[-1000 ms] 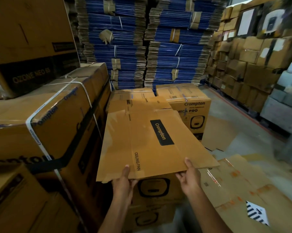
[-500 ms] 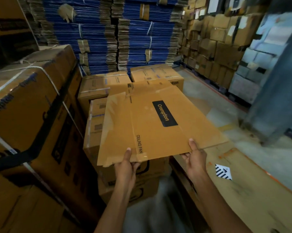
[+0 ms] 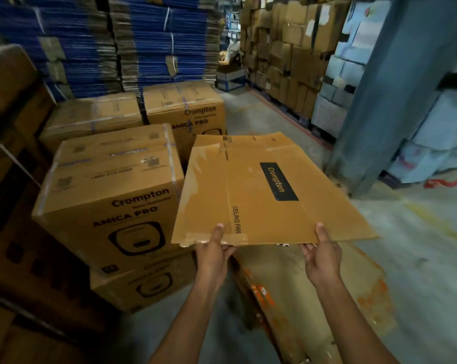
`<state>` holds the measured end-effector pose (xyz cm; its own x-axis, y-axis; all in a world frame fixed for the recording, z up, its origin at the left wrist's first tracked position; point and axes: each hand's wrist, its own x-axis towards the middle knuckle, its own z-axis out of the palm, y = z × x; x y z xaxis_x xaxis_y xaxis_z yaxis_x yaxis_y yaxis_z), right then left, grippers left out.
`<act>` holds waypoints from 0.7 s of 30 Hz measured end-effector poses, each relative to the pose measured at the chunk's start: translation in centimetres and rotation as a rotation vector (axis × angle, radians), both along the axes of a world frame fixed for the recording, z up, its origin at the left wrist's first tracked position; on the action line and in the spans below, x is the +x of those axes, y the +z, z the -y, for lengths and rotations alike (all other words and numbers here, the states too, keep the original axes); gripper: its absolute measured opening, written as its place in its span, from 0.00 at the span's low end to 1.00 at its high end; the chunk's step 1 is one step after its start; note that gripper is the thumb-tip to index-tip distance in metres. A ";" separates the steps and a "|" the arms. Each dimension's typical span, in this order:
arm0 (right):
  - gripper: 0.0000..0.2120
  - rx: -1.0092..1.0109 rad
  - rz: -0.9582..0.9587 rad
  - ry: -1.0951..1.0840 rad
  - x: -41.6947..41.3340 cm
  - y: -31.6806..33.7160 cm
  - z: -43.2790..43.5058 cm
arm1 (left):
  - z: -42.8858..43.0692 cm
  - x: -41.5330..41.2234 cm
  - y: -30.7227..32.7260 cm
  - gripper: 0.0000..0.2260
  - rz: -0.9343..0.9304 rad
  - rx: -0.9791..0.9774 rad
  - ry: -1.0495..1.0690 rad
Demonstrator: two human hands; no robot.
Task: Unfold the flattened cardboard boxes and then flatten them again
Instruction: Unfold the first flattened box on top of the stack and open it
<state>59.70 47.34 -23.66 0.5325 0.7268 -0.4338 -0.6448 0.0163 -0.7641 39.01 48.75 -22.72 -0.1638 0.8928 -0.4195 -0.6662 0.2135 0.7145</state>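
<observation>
Head view: flattened box (image 3: 261,190), printed "Crompton" and "CEILING FAN", held over floor cardboard (image 3: 314,298). My left grip (image 3: 214,248) and right grip (image 3: 323,254) pinch its near edge, thumbs on top. Left of it, stacked cartons (image 3: 111,195) read "Crompton AMICA PRO".

The fingers of the left hand (image 3: 213,254) and the right hand (image 3: 323,256) are hidden beneath the flat brown cardboard box (image 3: 261,195); only the thumbs are seen. The worn brown cardboard sheet on the floor (image 3: 314,298) is partly covered by it and cut off at the bottom edge. The small print atop the sealed brown carton (image 3: 111,164) is blurred beyond reading.
</observation>
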 end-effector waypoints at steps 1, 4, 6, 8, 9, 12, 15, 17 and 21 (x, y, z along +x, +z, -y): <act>0.15 -0.021 0.007 0.006 1.8 -0.9 0.6 | 0.4 1.6 -1.1 0.23 0.005 -0.024 -0.012; 0.10 -0.104 0.024 0.031 6.0 -4.0 2.1 | 2.0 5.5 -4.2 0.23 -0.015 -0.095 -0.047; 0.06 -0.174 0.021 0.045 8.0 -5.9 2.8 | 2.7 7.5 -6.1 0.22 -0.031 -0.117 -0.074; 0.07 -0.239 0.012 0.058 9.7 -8.0 3.1 | 3.1 9.1 -8.1 0.20 -0.041 -0.141 -0.100; 0.08 -0.265 0.011 0.066 10.5 -9.0 3.2 | 3.2 9.7 -9.3 0.20 -0.043 -0.174 -0.100; 0.15 -0.337 0.025 0.114 12.3 -12.2 2.9 | 4.0 11.2 -13.6 0.17 -0.036 -0.343 -0.083; 0.18 -0.405 0.015 0.127 13.7 -15.0 2.0 | 4.0 12.7 -17.1 0.11 0.022 -0.501 -0.047; 0.14 -0.475 0.002 0.124 14.4 -16.2 1.5 | 3.7 13.7 -18.7 0.08 0.069 -0.570 -0.028; 0.09 -0.587 -0.089 0.098 15.7 -18.4 1.3 | 4.0 15.2 -20.9 0.05 0.118 -0.654 -0.015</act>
